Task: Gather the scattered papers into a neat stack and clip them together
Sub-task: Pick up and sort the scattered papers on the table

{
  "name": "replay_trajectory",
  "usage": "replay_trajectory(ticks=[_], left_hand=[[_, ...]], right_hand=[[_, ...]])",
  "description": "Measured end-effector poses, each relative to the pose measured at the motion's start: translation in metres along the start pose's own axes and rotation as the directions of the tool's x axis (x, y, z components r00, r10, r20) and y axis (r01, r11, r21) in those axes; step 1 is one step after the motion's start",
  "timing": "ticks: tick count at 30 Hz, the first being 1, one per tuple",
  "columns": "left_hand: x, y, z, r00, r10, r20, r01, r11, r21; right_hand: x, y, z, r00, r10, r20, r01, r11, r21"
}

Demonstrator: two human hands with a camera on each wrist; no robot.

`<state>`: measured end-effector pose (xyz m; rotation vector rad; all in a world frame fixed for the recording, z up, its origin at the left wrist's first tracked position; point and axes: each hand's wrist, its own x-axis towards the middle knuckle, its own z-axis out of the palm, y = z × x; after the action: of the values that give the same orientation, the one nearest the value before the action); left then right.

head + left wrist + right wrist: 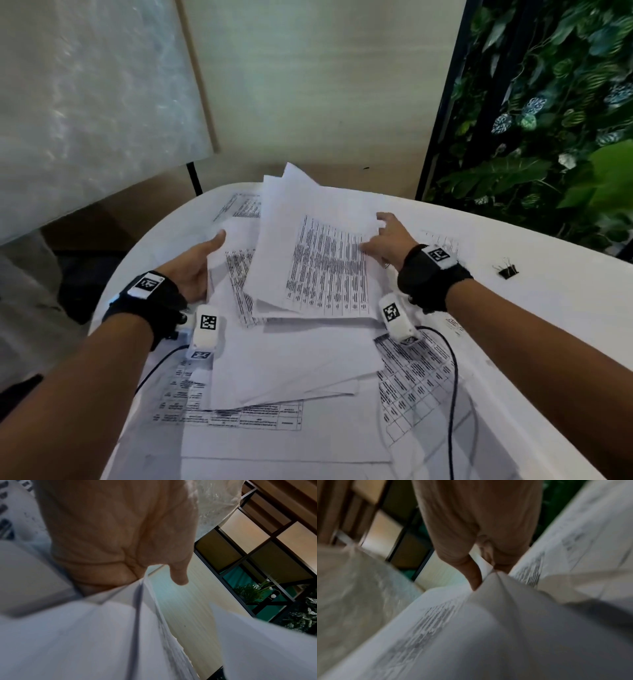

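Both hands hold a loose bundle of printed papers (308,246) tilted up over the white table (548,325). My left hand (212,253) holds the bundle's left edge, thumb on top, fingers hidden beneath; in the left wrist view the paper edge (142,588) runs into the crook of that hand (154,574). My right hand (380,236) pinches the right edge, and its thumb (474,574) presses a sheet (488,615) against the fingers. More sheets (284,370) lie scattered flat underneath. A black binder clip (508,270) lies on the table to the right of my right wrist.
The table's rounded edge (113,291) curves past my left arm, with floor below. A plastic-wrapped panel (85,102) leans at the back left. A plant wall (548,120) stands at the back right. Black cables (452,377) trail over the near papers.
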<state>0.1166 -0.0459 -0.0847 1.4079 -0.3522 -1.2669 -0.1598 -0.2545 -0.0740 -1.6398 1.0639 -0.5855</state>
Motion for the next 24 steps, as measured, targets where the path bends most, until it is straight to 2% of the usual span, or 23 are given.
replay_trajectory(ticks=[2, 5, 8, 9, 10, 11, 13, 15, 16, 18, 20, 24], left_hand=[[0.001, 0.0, 0.001, 1.0, -0.02, 0.002, 0.02, 1.0, 0.023], [0.002, -0.001, 0.001, 0.998, -0.062, -0.009, 0.062, 0.996, 0.059], [0.004, -0.005, -0.001, 0.995, -0.091, -0.026, 0.094, 0.985, 0.144], [0.004, -0.005, -0.002, 0.996, -0.084, -0.027, 0.087, 0.981, 0.172], [0.004, -0.006, -0.002, 0.997, -0.078, -0.028, 0.082, 0.98, 0.181], [0.005, -0.006, -0.002, 0.997, -0.074, -0.025, 0.078, 0.98, 0.183], [0.007, -0.006, -0.004, 0.997, -0.067, -0.028, 0.071, 0.977, 0.2], [0.01, -0.007, -0.008, 0.998, -0.059, -0.039, 0.066, 0.974, 0.216], [0.011, -0.006, -0.008, 0.997, -0.059, -0.045, 0.068, 0.973, 0.219], [0.011, -0.006, -0.008, 0.997, -0.057, -0.047, 0.066, 0.975, 0.214], [0.009, -0.007, -0.007, 0.998, -0.049, -0.037, 0.056, 0.977, 0.206], [0.007, -0.007, -0.005, 0.998, -0.057, -0.022, 0.06, 0.975, 0.216]], right_hand=[[-0.005, 0.003, 0.009, 1.0, 0.018, 0.015, -0.014, 0.978, -0.206], [-0.016, -0.002, 0.028, 0.991, -0.053, 0.119, 0.082, 0.962, -0.261], [-0.023, -0.008, 0.034, 0.938, -0.074, 0.337, 0.194, 0.921, -0.338], [-0.021, -0.007, 0.03, 0.934, -0.064, 0.353, 0.186, 0.927, -0.325], [-0.02, -0.006, 0.024, 0.947, -0.054, 0.318, 0.155, 0.941, -0.301], [-0.014, -0.002, 0.014, 0.972, -0.054, 0.228, 0.123, 0.947, -0.297], [-0.001, 0.006, -0.017, 0.999, -0.017, -0.045, -0.003, 0.909, -0.416], [0.011, 0.016, -0.052, 0.964, 0.092, -0.249, -0.228, 0.77, -0.595], [0.014, 0.02, -0.066, 0.942, 0.17, -0.288, -0.321, 0.704, -0.634], [0.02, 0.023, -0.081, 0.921, 0.27, -0.28, -0.389, 0.626, -0.676], [0.02, 0.022, -0.083, 0.931, 0.277, -0.237, -0.36, 0.587, -0.725], [0.026, 0.019, -0.077, 0.965, 0.198, -0.171, -0.262, 0.735, -0.626]])
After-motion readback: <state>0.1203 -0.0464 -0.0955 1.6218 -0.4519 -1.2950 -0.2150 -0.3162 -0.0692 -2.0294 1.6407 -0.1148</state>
